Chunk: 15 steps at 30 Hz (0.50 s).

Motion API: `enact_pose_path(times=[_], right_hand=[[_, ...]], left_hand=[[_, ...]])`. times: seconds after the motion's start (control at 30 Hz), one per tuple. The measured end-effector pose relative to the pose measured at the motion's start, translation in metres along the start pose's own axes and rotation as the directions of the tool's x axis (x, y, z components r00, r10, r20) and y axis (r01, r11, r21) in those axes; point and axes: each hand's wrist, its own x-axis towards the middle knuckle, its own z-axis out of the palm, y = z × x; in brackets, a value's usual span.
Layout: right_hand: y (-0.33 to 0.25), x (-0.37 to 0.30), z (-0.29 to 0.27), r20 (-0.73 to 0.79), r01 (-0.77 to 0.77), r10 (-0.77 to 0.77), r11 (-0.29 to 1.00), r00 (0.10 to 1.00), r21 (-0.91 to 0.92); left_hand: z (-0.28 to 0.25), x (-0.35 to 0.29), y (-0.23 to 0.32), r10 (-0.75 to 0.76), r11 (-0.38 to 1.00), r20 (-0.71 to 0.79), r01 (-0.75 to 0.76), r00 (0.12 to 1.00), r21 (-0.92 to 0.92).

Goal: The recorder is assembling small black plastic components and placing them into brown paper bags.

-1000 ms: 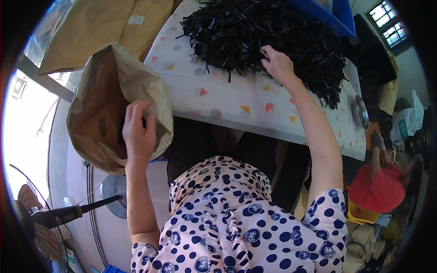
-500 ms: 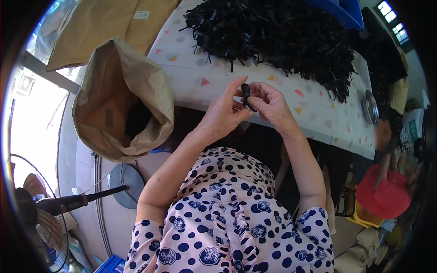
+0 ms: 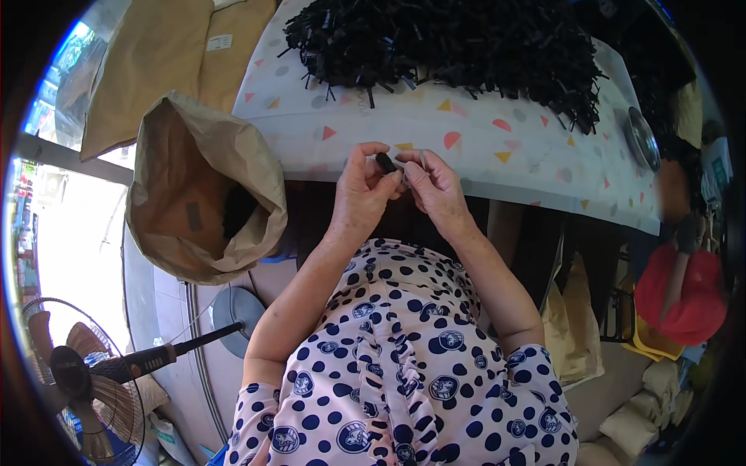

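Note:
Between thumb and fingers my left hand (image 3: 365, 184) pinches a small black piece (image 3: 385, 163), short and rounded at one end; its exact kind is too small to make out. Close beside it, my right hand (image 3: 432, 185) has thumb and forefinger pressed together at the piece's right end. Whatever sits in that pinch is mostly hidden by the fingers. Both hands are held over the near edge of a table (image 3: 342, 147) with a patterned white cover. Beyond them lies a large heap of black strip-like pieces (image 3: 443, 46).
An open brown paper sack (image 3: 206, 186) with black stuff inside stands left of my hands. A metal bowl (image 3: 643, 138) sits at the table's right edge. Flat brown sacks (image 3: 148, 70) lie far left, a fan (image 3: 85, 373) stands lower left, and a person in red (image 3: 680, 295) is at right.
Both hands have shifted slightly left in the picture. The black piece, earlier held upright between both hands, is now tilted in my left fingers. The view has turned a little.

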Motion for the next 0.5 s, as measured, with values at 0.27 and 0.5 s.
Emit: enact_pose_path(times=[0.27,0.5], right_hand=[[-0.010,-0.007,-0.005,0.168,0.269,-0.216,0.860,0.962,-0.433],[-0.016,-0.009,-0.004,0.211,0.213,-0.123,0.845,0.970,-0.490]], left_hand=[[0.001,-0.007,0.007,-0.008,0.988,0.056,-0.001,0.998,0.155],[-0.003,-0.006,0.016,-0.058,0.895,0.093,0.011,0.994,0.446]])
